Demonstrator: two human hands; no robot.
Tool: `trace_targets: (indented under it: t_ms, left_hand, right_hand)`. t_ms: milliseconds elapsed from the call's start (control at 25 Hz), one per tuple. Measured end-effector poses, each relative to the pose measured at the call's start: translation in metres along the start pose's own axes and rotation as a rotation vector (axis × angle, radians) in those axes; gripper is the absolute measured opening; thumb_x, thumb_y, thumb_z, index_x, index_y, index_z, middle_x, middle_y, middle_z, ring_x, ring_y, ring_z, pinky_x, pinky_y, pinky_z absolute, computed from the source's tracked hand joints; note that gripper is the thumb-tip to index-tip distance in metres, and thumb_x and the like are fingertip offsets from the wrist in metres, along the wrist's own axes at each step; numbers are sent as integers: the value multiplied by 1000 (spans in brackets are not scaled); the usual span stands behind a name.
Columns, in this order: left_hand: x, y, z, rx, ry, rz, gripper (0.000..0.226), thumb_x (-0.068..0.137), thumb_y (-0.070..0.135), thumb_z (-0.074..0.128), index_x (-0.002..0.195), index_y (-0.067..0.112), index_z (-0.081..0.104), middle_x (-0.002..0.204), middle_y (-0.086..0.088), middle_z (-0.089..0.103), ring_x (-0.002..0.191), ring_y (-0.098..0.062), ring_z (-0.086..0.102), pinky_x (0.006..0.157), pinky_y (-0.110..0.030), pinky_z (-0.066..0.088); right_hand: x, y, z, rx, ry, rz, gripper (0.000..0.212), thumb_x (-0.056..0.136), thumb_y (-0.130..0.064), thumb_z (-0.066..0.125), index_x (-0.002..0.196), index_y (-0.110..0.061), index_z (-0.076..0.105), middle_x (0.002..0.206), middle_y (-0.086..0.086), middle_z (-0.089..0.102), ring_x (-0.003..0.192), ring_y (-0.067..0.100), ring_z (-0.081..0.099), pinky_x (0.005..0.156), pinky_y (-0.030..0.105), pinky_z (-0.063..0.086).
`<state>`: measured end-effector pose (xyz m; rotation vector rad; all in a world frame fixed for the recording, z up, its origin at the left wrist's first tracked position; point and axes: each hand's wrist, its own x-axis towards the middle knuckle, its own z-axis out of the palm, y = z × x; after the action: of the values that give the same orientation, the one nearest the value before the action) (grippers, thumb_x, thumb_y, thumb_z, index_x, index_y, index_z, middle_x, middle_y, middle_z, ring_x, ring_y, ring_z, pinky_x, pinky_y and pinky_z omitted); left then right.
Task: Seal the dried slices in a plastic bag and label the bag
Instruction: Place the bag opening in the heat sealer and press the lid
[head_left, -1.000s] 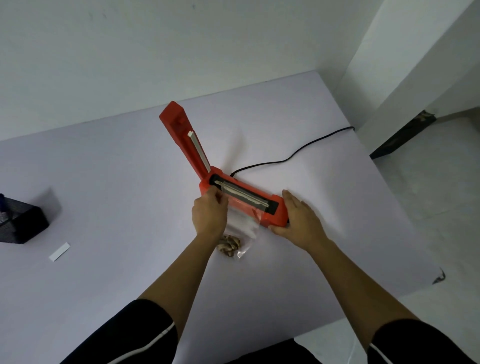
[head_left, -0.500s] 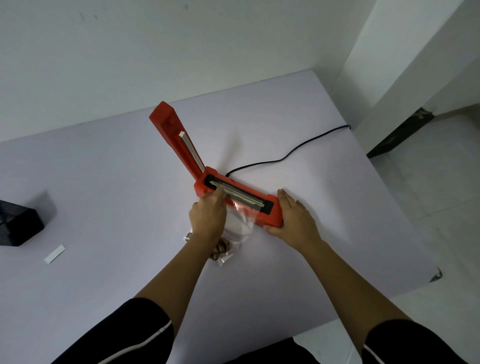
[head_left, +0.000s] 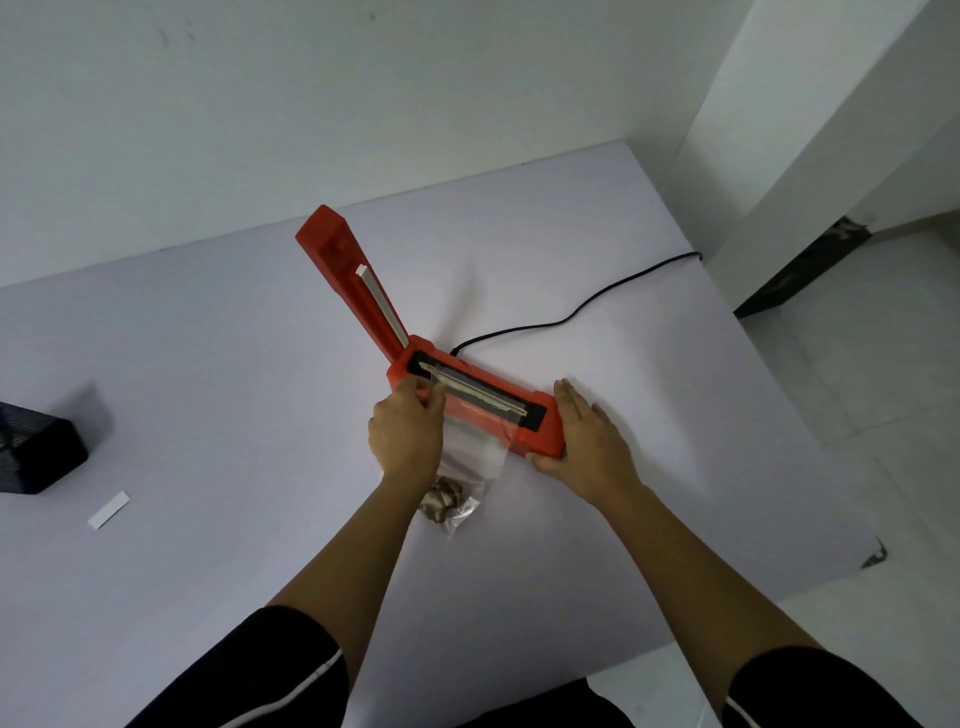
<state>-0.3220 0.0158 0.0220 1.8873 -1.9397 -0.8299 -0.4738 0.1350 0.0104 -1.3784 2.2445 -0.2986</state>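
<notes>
Head view. Pale lilac worktop (head_left: 208, 364): far edge against the wall at 12 o'clock, right edge dropping to tiled floor at 3 o'clock. I see bare surface at 9 o'clock between the red heat sealer (head_left: 545, 441) and the black mesh holder (head_left: 36, 452).

The sealer's lid arm stands raised toward 11 o'clock. Its black cord (head_left: 587, 306) runs off toward 2 o'clock.

My left hand (head_left: 408, 436) pinches the clear plastic bag (head_left: 475, 441) by its mouth, laid over the sealing strip. The dried slices (head_left: 444, 501) sit at the bag's bottom, toward 6 o'clock.

My right hand (head_left: 584, 436) lies released, with straight fingers against the sealer's 3 o'clock end.

White label strip (head_left: 109, 510) at 8 o'clock; I cannot tell if it carries writing.
</notes>
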Motion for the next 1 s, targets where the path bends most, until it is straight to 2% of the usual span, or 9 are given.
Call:
trace_targets:
  t_ms: [80,200,320,440,520,600,760,1000]
  left_hand:
    - [2,0,4,-20,27,-16,21,92,25,54,103,13,67,89,-5,71,69,-18,57,66,-25,42]
    - [-1,2,9,-42,66,31,18,93,17,52,97,11,69,83,-6,70,64,-17,57,63,-25,44]
    - [-5,-2,13,26,71,175,21,93,12,50,81,6,66,71,-9,68,57,-24,61,62,-32,54]
    - [-4,-10,17,113,110,333,21,89,5,57,68,5,59,58,-9,62,44,-24,56,52,-34,55]
    - [-3,-13,17,176,130,430,21,82,0,65,63,5,56,53,-7,58,38,-21,52,46,-31,53]
    - [-2,-15,17,214,138,501,18,78,-1,70,65,5,58,55,-6,60,38,-20,54,46,-28,52]
    - [-1,-18,20,227,185,588,9,74,0,74,73,3,66,61,-8,65,42,-23,61,46,-31,54]
    - [-2,-20,23,178,251,643,9,77,4,73,85,4,69,67,-10,68,47,-26,63,48,-34,57]
  right_hand:
    - [0,0,1,-5,3,-1,97,78,-46,67,147,-10,10,156,8,17,139,26,26,115,38,16]
    - [0,0,2,2,4,1,98,77,-47,68,147,-10,11,156,8,18,140,25,26,116,38,16]
    - [1,0,2,13,1,3,98,76,-46,69,147,-9,12,156,9,18,140,25,26,116,39,16]
    - [1,-1,2,8,-1,2,98,76,-44,69,147,-9,10,156,9,15,140,26,25,116,39,17]
    - [1,-1,2,0,0,0,98,77,-44,69,147,-9,10,156,8,14,140,26,25,116,39,16]
    - [1,-1,2,-2,2,-2,97,77,-45,69,146,-9,11,156,8,15,140,27,26,116,40,17]
    - [0,-1,1,-13,6,-9,96,78,-44,68,146,-8,11,156,9,17,139,28,27,115,41,21]
    - [1,-1,3,0,13,2,96,77,-45,69,146,-8,13,155,10,20,139,26,26,115,40,20]
